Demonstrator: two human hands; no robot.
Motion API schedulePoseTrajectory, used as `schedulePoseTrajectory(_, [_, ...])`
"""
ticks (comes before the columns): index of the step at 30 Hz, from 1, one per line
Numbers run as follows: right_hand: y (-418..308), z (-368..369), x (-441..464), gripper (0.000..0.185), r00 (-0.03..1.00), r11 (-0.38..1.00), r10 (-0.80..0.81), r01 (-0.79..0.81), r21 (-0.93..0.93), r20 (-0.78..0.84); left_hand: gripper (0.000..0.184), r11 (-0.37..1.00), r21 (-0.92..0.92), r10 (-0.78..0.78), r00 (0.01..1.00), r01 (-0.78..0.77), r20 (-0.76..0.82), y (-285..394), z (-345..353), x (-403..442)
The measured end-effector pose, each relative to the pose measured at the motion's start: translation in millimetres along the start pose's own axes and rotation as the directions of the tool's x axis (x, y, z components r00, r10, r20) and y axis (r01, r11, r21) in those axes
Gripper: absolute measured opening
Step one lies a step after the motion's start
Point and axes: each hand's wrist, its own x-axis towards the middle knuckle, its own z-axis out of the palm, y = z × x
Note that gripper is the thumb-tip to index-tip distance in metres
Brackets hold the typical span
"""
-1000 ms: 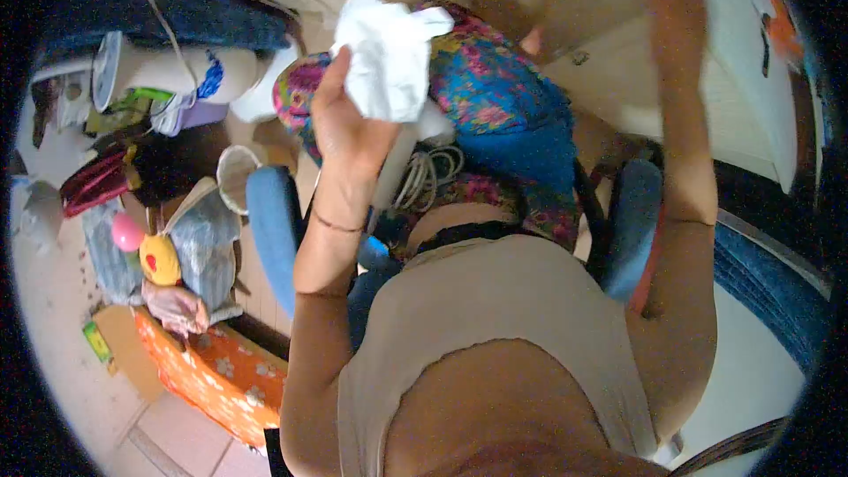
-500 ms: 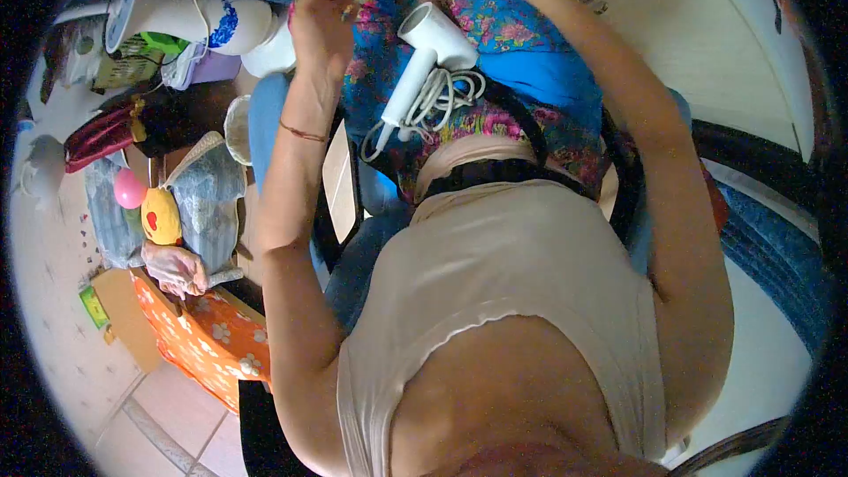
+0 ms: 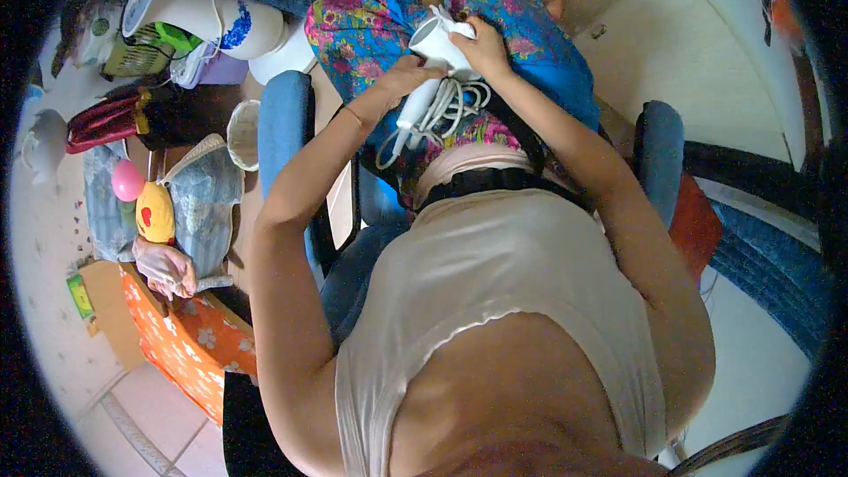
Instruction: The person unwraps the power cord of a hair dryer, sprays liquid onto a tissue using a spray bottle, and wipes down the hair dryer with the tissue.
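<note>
A white hair dryer [image 3: 415, 104] lies on my lap over floral blue-and-pink trousers [image 3: 539, 40], its pale cord [image 3: 455, 99] bundled beside the handle. My left hand [image 3: 408, 78] is closed on the dryer where handle and barrel meet. At the barrel's far side, my right hand [image 3: 483, 46] presses a crumpled white cloth [image 3: 442, 21] against the dryer, its fingers bent round the cloth. Part of the cloth is hidden by the fingers.
Blue chair armrests [image 3: 284, 132] flank my lap. On the left are a white-and-blue vase-like object [image 3: 190, 11], a white basket [image 3: 243, 135], a pink balloon [image 3: 128, 180] and an orange patterned cloth [image 3: 177, 344]. A white panel [image 3: 707, 62] stands at right.
The white cloth has passed from my left hand to my right and come down to the dryer. My left hand has lowered and taken hold of the dryer.
</note>
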Motion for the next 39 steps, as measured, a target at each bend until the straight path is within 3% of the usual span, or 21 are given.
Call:
schedulePoseTrajectory(2, [-3, -6, 0, 0.03, 0.998, 0.996, 0.011, -0.016, 0.086, 0.066, 0.047, 0.999, 0.026, -0.032, 0.999, 0.032, -0.012, 11, 5, -6])
schedulePoseTrajectory(3, [-3, -7, 1, 0.032, 0.995, 0.982, 0.026, -0.043, 0.182, 0.094, 0.047, 0.968, -0.244, 0.071, 0.997, -0.068, 0.003, -29, 4, 22])
schedulePoseTrajectory(5, [-23, -12, -6, 0.039, 0.996, 0.846, 0.083, -0.079, 0.527, 0.015, 0.044, 0.952, 0.032, 0.307, 0.935, -0.306, -0.176, -42, 3, 30])
schedulePoseTrajectory(6, [-31, -15, -6, 0.04, 0.995, 0.828, -0.048, 0.087, 0.554, -0.084, 0.043, 0.966, -0.035, 0.247, 0.953, -0.257, -0.175, -20, 3, 11])
schedulePoseTrajectory(7, [-39, -21, -5, 0.039, 0.999, 0.699, -0.039, 0.03, 0.715, -0.004, 0.041, 0.973, -0.1, 0.19, 0.967, -0.209, -0.17, 22, 3, -25])
schedulePoseTrajectory(8, [-60, -30, -7, 0.038, 0.993, 0.716, -0.081, 0.121, 0.688, -0.091, 0.039, 0.973, -0.166, 0.135, 0.978, -0.162, -0.161, 51, 2, -49])
schedulePoseTrajectory(9, [-86, -41, -10, 0.037, 0.976, 0.729, -0.127, 0.211, 0.651, -0.175, 0.044, 0.892, -0.37, 0.247, 0.965, -0.26, -0.084, 60, -1, -55])
schedulePoseTrajectory(11, [-124, -69, -13, 0.035, 0.948, 0.818, -0.237, 0.312, 0.484, -0.21, 0.039, 0.803, -0.507, 0.305, 0.947, -0.311, -0.098, 100, 3, -91])
schedulePoseTrajectory(12, [-144, -80, -15, 0.033, 0.932, 0.794, -0.238, 0.348, 0.498, -0.273, 0.033, 0.727, -0.604, 0.361, 0.93, -0.326, -0.067, 114, 2, -104])
schedulePoseTrajectory(13, [-166, -96, -22, 0.036, 0.952, 0.874, -0.166, 0.263, 0.409, -0.257, 0.029, 0.653, -0.679, 0.441, 0.897, -0.336, -0.02, 124, 1, -114])
schedulePoseTrajectory(15, [-205, -121, -36, 0.024, 0.935, 0.887, -0.217, 0.308, 0.344, -0.279, 0.028, 0.499, -0.806, 0.561, 0.827, -0.318, 0.021, 140, 5, -136])
schedulePoseTrajectory(17, [-188, -130, -24, 0.036, 0.936, 0.782, -0.212, 0.335, 0.526, -0.28, 0.029, 0.423, -0.851, 0.58, 0.814, -0.31, -0.008, 152, 13, -158])
schedulePoseTrajectory(18, [-183, -132, -20, 0.042, 0.939, 0.717, -0.206, 0.337, 0.611, -0.276, 0.03, 0.406, -0.87, 0.567, 0.824, -0.28, -0.001, 157, 16, -169])
schedulePoseTrajectory(20, [-244, -147, -46, 0.05, 0.965, 0.728, -0.261, 0.219, 0.649, -0.033, 0.033, 0.354, -0.917, 0.616, 0.784, -0.184, 0.081, 161, 14, -182])
schedulePoseTrajectory(22, [-261, -149, -57, 0.054, 0.934, 0.783, -0.354, 0.266, 0.562, 0.052, 0.034, 0.234, -0.97, 0.619, 0.778, -0.059, 0.102, 162, 15, -193])
schedulePoseTrajectory(23, [-253, -145, -57, 0.054, 0.903, 0.809, -0.428, 0.372, 0.455, 0.023, 0.033, 0.148, -0.989, 0.603, 0.791, 0.012, 0.1, 162, 16, -197])
schedulePoseTrajectory(25, [-235, -144, -44, 0.053, 0.678, 0.671, -0.734, 0.717, 0.189, 0.036, 0.03, 0.095, -0.993, 0.6, 0.791, 0.075, 0.117, 159, 19, -198])
schedulePoseTrajectory(26, [-222, -148, -29, 0.052, 0.438, 0.445, -0.892, 0.894, 0.051, 0.11, 0.029, 0.067, -0.992, 0.571, 0.812, 0.103, 0.122, 157, 22, -201])
schedulePoseTrajectory(28, [-217, -148, -18, 0.048, 0.16, 0.16, -0.95, 0.987, -0.021, 0.268, 0.027, 0.062, -0.99, 0.53, 0.836, 0.126, 0.139, 152, 23, -203])
schedulePoseTrajectory(32, [-223, -154, -20, 0.037, 0.239, 0.25, -0.888, 0.968, -0.024, 0.393, 0.029, 0.088, -0.994, 0.527, 0.844, 0.069, 0.105, 153, 24, -199])
schedulePoseTrajectory(39, [-228, -148, -49, 0.019, 0.395, 0.378, -0.891, 0.918, -0.116, 0.223, 0.03, 0.101, -0.985, 0.51, 0.843, 0.137, 0.17, 147, 23, -200])
